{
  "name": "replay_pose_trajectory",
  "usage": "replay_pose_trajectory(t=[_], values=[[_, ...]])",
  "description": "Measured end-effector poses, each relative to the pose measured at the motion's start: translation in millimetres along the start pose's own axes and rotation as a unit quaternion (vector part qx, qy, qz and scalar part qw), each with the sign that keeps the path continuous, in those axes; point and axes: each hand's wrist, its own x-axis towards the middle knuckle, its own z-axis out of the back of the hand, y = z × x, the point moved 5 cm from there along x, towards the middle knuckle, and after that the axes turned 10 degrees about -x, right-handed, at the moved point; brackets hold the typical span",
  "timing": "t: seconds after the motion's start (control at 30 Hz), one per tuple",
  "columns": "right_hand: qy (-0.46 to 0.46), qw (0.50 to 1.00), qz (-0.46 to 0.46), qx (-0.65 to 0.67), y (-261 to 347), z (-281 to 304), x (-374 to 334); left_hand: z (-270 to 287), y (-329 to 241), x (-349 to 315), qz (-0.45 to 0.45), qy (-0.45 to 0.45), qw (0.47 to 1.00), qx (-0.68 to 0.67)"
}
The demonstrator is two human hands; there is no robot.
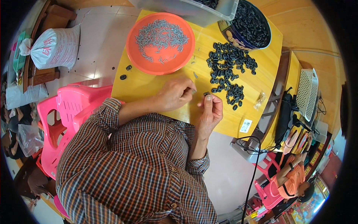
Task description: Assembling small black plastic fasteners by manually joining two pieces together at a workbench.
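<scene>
My left hand is closed in a pinch over the yellow table, and what its fingertips hold is too small to make out. Just to its right, my right hand grips a small black plastic part between thumb and fingers. The two hands are close but apart. Beyond the left hand stands an orange bowl with many small grey screws in it. A heap of similar black plastic parts lies on the table, beyond and to the right of my right hand.
A round tub full of black parts and a clear plastic bin stand at the table's far side. Two loose black parts lie left. A pink chair is beside me. Another person sits at the lower right.
</scene>
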Motion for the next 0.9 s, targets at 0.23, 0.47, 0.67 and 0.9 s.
replay_pose_trajectory(t=[0.23, 0.47, 0.67, 0.9], values=[[0.000, 0.997, 0.046, 0.059, -3, -4, 2, -30, 5, -3, 0.232, 0.091, 0.919, -0.306], [-0.043, 0.993, 0.048, 0.097, -7, 0, 3, -34, -3, -4, 0.311, 0.148, 0.829, -0.441], [-0.025, 0.991, 0.029, 0.126, -6, 2, 2, -40, 4, -6, 0.244, 0.115, 0.858, -0.437], [-0.043, 0.990, -0.008, 0.132, -11, 3, 3, -42, 5, -4, 0.217, 0.121, 0.858, -0.449]])
